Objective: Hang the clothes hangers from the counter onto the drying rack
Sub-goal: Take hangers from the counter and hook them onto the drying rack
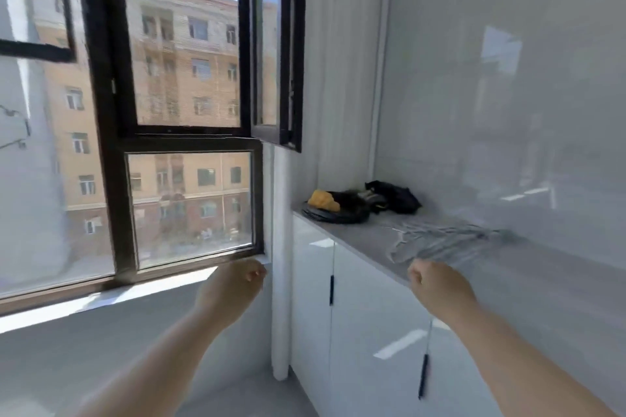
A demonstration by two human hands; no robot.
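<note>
A bundle of several thin grey clothes hangers [443, 240] lies blurred on the grey counter [355, 239] on the right. My right hand [437, 284] hovers at the counter's front edge, just in front of the hangers, with its fingers curled into a fist that holds nothing I can see. My left hand [237, 288] is raised in front of the window sill, left of the white pipe, its fingers also curled and empty. No drying rack is in view.
A yellow item [325, 200] on a black coil and a black bundle [396, 196] sit at the counter's far end. An open black window sash [277, 44] juts inward above them. A white pipe [282, 281] stands beside the white cabinet doors [372, 332].
</note>
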